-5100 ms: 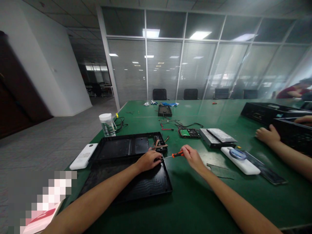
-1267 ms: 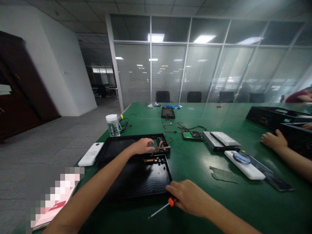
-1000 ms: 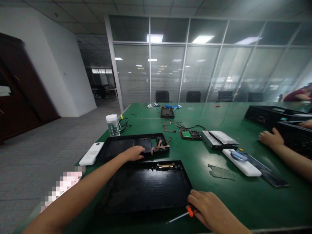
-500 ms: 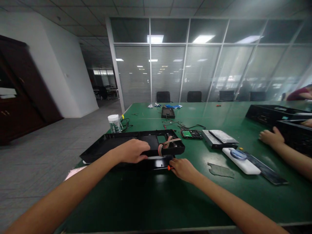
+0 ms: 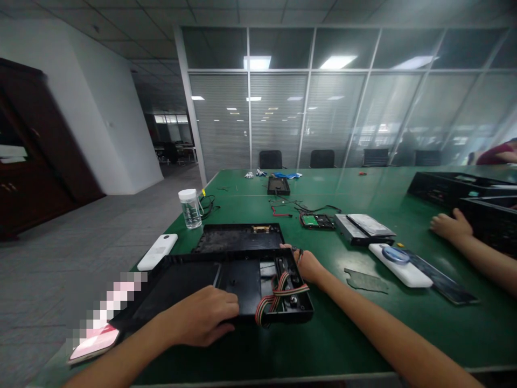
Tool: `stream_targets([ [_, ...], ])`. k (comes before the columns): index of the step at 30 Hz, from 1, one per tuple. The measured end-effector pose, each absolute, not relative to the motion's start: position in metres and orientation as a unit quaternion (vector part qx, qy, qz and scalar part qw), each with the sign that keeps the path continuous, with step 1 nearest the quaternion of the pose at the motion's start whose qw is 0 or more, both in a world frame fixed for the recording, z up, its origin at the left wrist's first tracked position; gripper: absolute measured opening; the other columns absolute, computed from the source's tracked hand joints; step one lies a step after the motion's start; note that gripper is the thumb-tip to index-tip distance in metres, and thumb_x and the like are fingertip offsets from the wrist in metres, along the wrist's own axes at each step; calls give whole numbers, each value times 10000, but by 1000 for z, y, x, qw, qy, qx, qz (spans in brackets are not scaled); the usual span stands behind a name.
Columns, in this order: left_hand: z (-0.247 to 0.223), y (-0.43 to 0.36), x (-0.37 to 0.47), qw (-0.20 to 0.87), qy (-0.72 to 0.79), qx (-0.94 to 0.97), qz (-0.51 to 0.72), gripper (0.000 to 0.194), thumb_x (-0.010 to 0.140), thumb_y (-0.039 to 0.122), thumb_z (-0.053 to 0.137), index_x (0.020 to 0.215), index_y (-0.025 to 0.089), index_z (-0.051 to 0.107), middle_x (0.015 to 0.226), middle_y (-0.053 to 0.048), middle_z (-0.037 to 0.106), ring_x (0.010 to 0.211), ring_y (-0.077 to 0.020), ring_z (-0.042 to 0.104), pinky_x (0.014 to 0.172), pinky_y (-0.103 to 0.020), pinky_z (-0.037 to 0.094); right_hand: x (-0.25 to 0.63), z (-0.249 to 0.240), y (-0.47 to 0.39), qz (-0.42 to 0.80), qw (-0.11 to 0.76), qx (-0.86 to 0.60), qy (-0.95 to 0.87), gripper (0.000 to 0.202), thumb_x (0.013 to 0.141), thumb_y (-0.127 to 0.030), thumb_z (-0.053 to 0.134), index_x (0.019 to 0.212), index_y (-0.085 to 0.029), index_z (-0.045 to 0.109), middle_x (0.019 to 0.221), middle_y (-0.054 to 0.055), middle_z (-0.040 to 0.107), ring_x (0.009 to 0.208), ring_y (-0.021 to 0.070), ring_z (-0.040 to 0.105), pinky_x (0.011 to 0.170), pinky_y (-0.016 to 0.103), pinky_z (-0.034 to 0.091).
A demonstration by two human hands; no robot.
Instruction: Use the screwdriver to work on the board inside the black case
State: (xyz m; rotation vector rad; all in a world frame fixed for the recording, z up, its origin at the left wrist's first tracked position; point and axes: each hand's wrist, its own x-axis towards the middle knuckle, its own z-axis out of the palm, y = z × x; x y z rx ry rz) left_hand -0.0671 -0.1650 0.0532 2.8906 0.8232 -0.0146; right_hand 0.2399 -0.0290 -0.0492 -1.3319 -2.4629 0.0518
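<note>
A shallow black casing half (image 5: 238,269) lies nearest me, open side up, with a striped ribbon cable (image 5: 270,302) looped over its right end. My left hand (image 5: 204,318) is closed on its front edge, fingers over the rim and thumb below. Just behind lies a second black casing half (image 5: 238,237) with a gold-coloured connector (image 5: 261,229) at its back edge. My right hand (image 5: 310,267) is closed by the right ends of both halves, its fingertips at the rear one. Something dark shows at its fingers, too small to name.
Left are a pink-edged phone (image 5: 95,345), a white device (image 5: 157,252) and a clear bottle (image 5: 190,213). A green circuit board (image 5: 317,221), a silver drive (image 5: 365,229), a white device with a blue disc (image 5: 399,267) and a thin plate (image 5: 367,281) lie right. A co-worker's hand (image 5: 450,225) touches a black case (image 5: 490,226).
The front casing half has come toward me with my left hand, uncovering the rear half and the white device. My right hand has moved up and away; the orange item at its fingers no longer shows.
</note>
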Motion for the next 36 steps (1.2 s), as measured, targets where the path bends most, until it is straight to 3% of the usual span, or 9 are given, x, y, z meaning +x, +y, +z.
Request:
stream_targets([
  [4, 34, -165, -69, 80, 266, 961, 0, 40, 817, 204, 529, 843, 199, 499, 841, -7, 581, 775, -153, 559, 648, -253, 386, 251, -51, -25, -78, 97, -442, -889, 498, 818, -134, 343, 1316, -146, 357, 1352, 150, 388, 1009, 210, 562, 790, 303, 458],
  [9, 17, -147, -77, 67, 278, 958, 3, 55, 799, 188, 562, 800, 187, 507, 819, -9, 584, 763, -153, 565, 661, -249, 389, 257, -49, -21, -129, 73, -446, -883, 494, 824, -109, 324, 1313, -158, 370, 1331, 144, 413, 995, 209, 562, 791, 315, 454],
  [17, 14, -123, -87, 50, 297, 953, -16, 36, 790, 174, 571, 785, 191, 539, 825, -3, 596, 780, -157, 570, 678, -243, 389, 302, -44, -7, -104, 47, -605, -788, 231, 814, -118, 414, 918, -155, 617, 1044, 147, 574, 873, 239, 597, 675, 312, 450],
  [20, 20, -120, -90, 53, 321, 945, -21, 77, 748, 153, 596, 804, 198, 567, 854, -7, 600, 823, -169, 564, 703, -249, 395, 325, -43, -2, -84, 64, -658, -746, 199, 810, -142, 438, 868, -154, 628, 1021, 153, 577, 849, 248, 608, 668, 333, 456],
  [22, 27, -114, -92, 80, 346, 934, -37, 95, 721, 183, 619, 809, 205, 590, 853, -5, 607, 824, -175, 563, 691, -245, 403, 327, -41, -2, -76, 88, -658, -744, 207, 817, -185, 453, 941, -182, 618, 1086, 129, 566, 886, 239, 602, 700, 335, 463],
  [27, 40, -75, -79, 161, 400, 898, -92, 324, 775, 472, 537, 933, 203, 623, 880, -36, 628, 769, -184, 587, 619, -241, 429, 288, -40, -11, -2, 253, -504, -826, 400, 843, -229, 418, 1240, -240, 463, 1325, 52, 436, 1118, 192, 490, 910, 333, 415],
  [29, 30, -55, -65, 102, 427, 898, -32, 379, 849, 467, 423, 1034, 179, 586, 948, -74, 617, 838, -199, 584, 695, -268, 441, 269, -43, -14, 31, 258, -434, -862, 433, 851, -244, 412, 1284, -234, 418, 1343, 49, 420, 1154, 181, 461, 952, 337, 386],
  [31, 12, -37, -50, 11, 474, 880, 32, 369, 852, 421, 442, 1075, 152, 558, 1021, -111, 590, 926, -223, 561, 769, -299, 435, 257, -48, -15, 55, 256, -409, -874, 399, 861, -265, 408, 1254, -218, 451, 1288, 60, 482, 1138, 183, 477, 955, 344, 383],
  [36, -22, -6, -27, -61, 519, 851, 57, 189, 839, 290, 494, 888, 157, 620, 895, -85, 593, 875, -194, 566, 795, -280, 430, 253, -57, -15, 91, 282, -399, -867, 272, 869, -300, 417, 1088, -220, 558, 1128, 63, 583, 1020, 190, 547, 889, 336, 423],
])
